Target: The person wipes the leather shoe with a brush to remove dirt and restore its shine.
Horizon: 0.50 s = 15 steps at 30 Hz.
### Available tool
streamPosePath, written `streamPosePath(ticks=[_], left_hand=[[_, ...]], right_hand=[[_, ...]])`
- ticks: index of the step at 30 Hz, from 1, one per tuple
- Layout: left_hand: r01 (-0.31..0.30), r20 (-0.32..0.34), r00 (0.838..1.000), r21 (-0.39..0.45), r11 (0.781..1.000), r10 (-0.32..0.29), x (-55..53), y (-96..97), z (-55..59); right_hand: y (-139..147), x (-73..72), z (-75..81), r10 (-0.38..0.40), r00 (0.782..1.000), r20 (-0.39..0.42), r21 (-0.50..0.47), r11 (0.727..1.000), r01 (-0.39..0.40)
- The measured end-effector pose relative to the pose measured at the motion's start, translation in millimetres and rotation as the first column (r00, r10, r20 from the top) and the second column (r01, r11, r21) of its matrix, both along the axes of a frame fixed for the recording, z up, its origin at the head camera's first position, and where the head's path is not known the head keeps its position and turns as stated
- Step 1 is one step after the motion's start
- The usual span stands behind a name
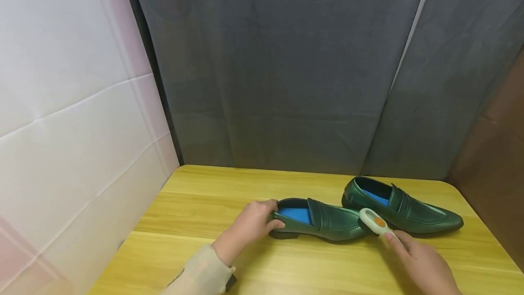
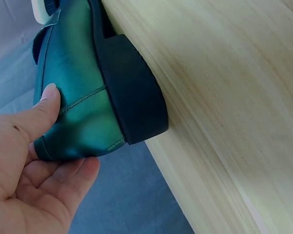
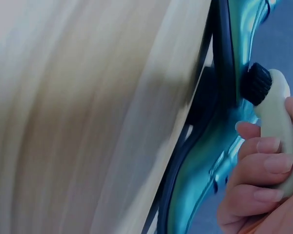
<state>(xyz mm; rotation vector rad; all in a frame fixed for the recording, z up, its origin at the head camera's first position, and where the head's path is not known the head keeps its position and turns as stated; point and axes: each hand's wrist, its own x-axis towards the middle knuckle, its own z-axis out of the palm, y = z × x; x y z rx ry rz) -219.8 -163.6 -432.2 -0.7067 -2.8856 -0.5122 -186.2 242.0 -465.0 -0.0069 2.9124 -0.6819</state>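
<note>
A dark green loafer (image 1: pixel 340 222) with a blue insole stands on the wooden table, its toe to the right. My left hand (image 1: pixel 255 220) grips it at the heel; in the left wrist view the thumb lies on the side of the shoe (image 2: pixel 80 92) and the other fingers curl round the back. In my right hand (image 1: pixel 425 258) is a pale shoe brush (image 1: pixel 374 221) with an orange spot. Its black bristles (image 3: pixel 257 84) touch the toe of the held loafer in the right wrist view. The matching loafer (image 1: pixel 403 208) stands behind, to the right.
The yellow wooden table (image 1: pixel 196 185) has rounded back corners. A dark grey cloth wall (image 1: pixel 278 72) rises behind it, with a white panel (image 1: pixel 73 81) on the left and a brown one (image 1: pixel 499 149) on the right.
</note>
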Motion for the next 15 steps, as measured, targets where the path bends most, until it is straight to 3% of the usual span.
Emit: streamPosePath(ticks=[7, 15], left_hand=[[-0.004, -0.007, 1.000, 0.000, 1.000, 0.004, 0.0, -0.1, -0.5], [-0.009, -0.015, 1.000, 0.000, 1.000, 0.009, 0.0, 1.0, -0.1]], right_hand=[[20, -2.5, 2.6, -0.019, 0.999, -0.046, 0.029, 0.999, 0.020], [1, -11.5, 12.4, 0.004, 0.995, -0.102, 0.077, 0.997, 0.004]])
